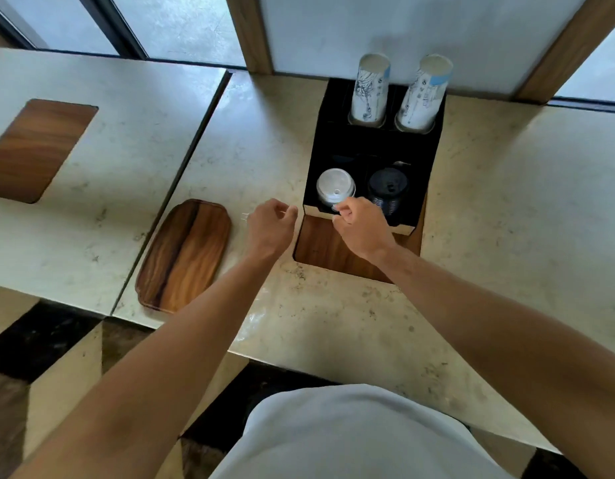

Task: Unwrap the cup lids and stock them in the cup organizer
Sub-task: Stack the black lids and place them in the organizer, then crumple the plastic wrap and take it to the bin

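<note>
A black cup organizer [337,143] stands at the back of the counter. A stack of white lids [334,186] fills its front left slot and a stack of black lids [387,191] its front right slot. My right hand [363,228] pinches the lower front edge of the white stack. Just left of the organizer, my left hand [269,228] is closed on a thin clear plastic wrap [252,319]. The wrap trails down along my forearm onto the counter and is hard to see.
Two tall stacks of printed paper cups [370,88] [421,93] stand in the organizer's rear slots. A wooden tray [185,254] lies left of my hands. A wooden recess [319,247] opens in front of the organizer, and another recess [36,150] lies at far left. The counter edge runs below my arms.
</note>
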